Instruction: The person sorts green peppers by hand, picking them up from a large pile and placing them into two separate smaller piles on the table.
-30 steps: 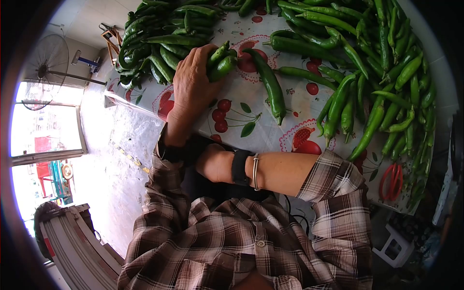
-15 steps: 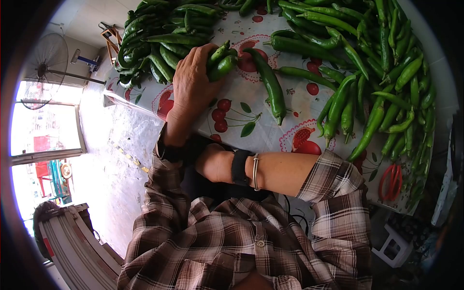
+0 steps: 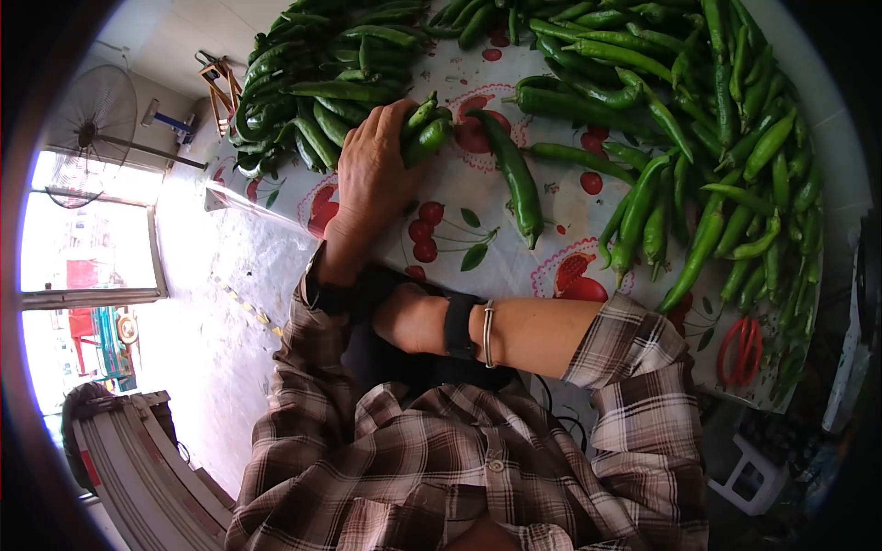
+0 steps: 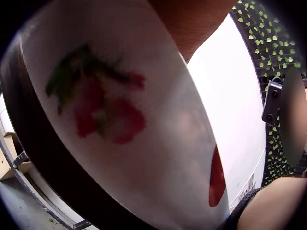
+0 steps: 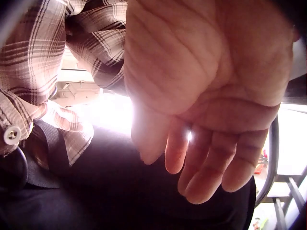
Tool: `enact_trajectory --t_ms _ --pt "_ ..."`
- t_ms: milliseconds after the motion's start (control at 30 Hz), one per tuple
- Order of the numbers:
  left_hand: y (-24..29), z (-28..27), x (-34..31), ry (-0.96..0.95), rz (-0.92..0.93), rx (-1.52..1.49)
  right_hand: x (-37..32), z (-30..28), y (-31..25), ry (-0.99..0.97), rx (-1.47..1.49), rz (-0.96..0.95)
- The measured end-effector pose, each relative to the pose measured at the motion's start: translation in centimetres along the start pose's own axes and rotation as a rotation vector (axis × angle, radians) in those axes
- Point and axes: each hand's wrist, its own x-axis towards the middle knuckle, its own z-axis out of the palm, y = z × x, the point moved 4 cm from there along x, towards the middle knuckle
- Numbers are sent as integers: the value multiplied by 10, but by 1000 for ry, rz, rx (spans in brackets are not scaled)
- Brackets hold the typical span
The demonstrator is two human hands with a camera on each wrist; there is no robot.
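My left hand [image 3: 375, 165] lies at the table's near side with its back up, gripping a few green peppers [image 3: 428, 140] whose ends stick out on its thumb side. Most of its fingertips are hidden. A single long green pepper [image 3: 513, 179] lies on the cloth to its right. A heap of green peppers [image 3: 317, 101] is just beyond the hand at the left. My right hand [image 5: 206, 96] hangs empty before dark trousers in the right wrist view, fingers loosely bent. In the head view the left sleeve partly covers it.
The table has a fruit-printed cloth [image 3: 459, 248]. A larger spread of green peppers [image 3: 717, 184] covers its right side, and red loops [image 3: 740, 352] lie at the near right corner. A fan [image 3: 87, 138] stands at the left, a white stool [image 3: 751, 473] low at the right.
The head view has shifted slightly, so the table and peppers sit a little lower. Both hands keep their places and the left still grips the peppers.
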Motion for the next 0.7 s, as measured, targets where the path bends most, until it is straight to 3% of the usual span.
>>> enact_trajectory --t_ms 133,333,400,533,600,700 --pt "-1 -1 2 -15 -33 0 9 20 4 -13 -12 -3" --pt "-6 -1 6 -71 8 -51 13 23 7 165 36 -26" --pt "-1 -3 9 -88 88 -60 8 10 2 -89 -14 -66" --pt "3 -6 5 -128 204 -72 13 28 7 -74 -10 -66" --pt "3 -12 1 -133 215 -77 12 32 10 33 17 -100" --pt "3 -32 5 -124 186 -117 3 13 7 -35 16 -169"
